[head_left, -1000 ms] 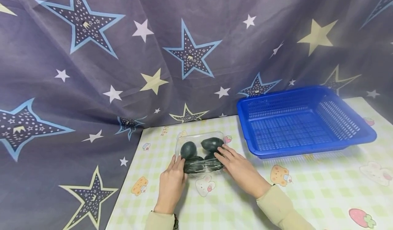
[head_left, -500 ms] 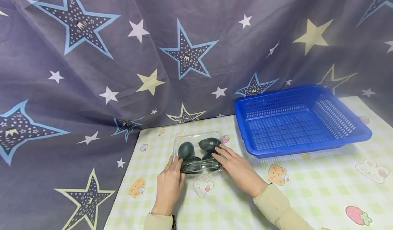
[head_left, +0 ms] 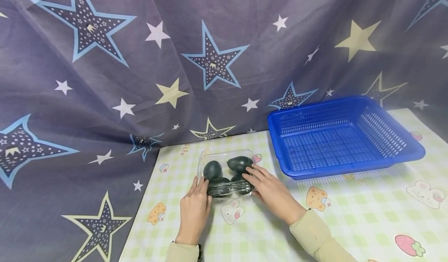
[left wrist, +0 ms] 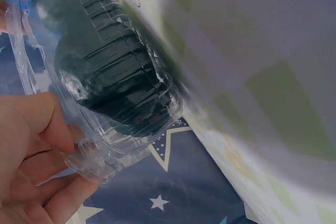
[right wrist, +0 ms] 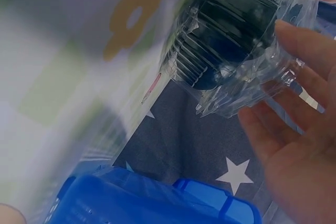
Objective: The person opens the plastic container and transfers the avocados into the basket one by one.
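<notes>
A clear plastic clamshell box [head_left: 227,152] sits on the checked tablecloth, its lid down as far as I can see. Inside are several dark green, avocado-like fruits [head_left: 212,170]; the plastic's ridged front partly hides the lower ones. My left hand [head_left: 193,207] grips the box's left front corner, and in the left wrist view thumb and fingers [left wrist: 71,198] hold the rim edge. At the opposite corner my right hand [head_left: 274,194] grips the box, fingertips over the lid's side. In the right wrist view its fingers [right wrist: 257,129] bend around the plastic edge.
A blue plastic basket [head_left: 346,170] with slotted walls stands to the right of the box, nothing visible inside it. A star-patterned dark curtain [head_left: 147,67] hangs behind the table. The tablecloth's [head_left: 245,238] left edge runs down beside my left arm.
The head view has shifted slightly, so everything appears a little further left than a second ago. Both hands keep their hold, and the box looks unmoved on the tablecloth.
</notes>
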Available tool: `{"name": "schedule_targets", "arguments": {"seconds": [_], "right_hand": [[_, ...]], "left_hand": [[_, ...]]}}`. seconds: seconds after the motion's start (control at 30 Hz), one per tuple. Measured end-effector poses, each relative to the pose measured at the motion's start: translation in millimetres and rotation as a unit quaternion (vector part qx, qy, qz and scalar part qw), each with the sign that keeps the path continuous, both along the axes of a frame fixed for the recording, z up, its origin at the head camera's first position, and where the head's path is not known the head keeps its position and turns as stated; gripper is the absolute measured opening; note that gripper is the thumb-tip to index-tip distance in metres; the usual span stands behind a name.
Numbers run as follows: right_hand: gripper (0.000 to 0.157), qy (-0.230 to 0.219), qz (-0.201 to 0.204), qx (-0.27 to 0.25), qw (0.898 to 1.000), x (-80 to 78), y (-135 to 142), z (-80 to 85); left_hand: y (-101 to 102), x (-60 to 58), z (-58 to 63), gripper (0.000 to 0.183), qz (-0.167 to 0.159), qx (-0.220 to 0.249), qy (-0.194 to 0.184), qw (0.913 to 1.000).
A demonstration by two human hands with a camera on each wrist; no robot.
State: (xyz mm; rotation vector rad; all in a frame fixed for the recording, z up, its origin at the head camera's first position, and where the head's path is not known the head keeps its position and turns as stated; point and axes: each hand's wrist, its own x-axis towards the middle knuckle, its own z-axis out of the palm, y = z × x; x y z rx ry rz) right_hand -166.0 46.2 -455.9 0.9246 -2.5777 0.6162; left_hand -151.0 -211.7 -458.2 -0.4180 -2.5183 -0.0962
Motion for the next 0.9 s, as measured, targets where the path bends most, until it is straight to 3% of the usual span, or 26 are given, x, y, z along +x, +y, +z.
{"name": "schedule_targets", "arguments": {"seconds": [0.3,0.53,0.7,0.9], "right_hand": [[0.057,0.001,-0.006,-0.007,1.0,0.6,-0.8,2.7],[0.055,0.015,-0.012,0.0,1.0,0.4,-2.2,3.5],[0.048,0.062,-0.036,0.016,0.997,-1.3,-8.5,2.9],[0.049,0.146,-0.038,0.081,0.985,-0.4,-13.6,6.2]], "left_hand": [[1.9,-0.7,10.0,0.032,-0.009,0.014,0.026,0.9995],[-0.4,-1.9,7.9,0.036,-0.009,0.039,0.032,0.9987],[-0.2,-1.8,7.6,0.038,-0.006,0.059,0.035,0.9976],[-2.4,-4.0,-1.2,0.032,-0.012,0.062,0.053,0.9966]]}}
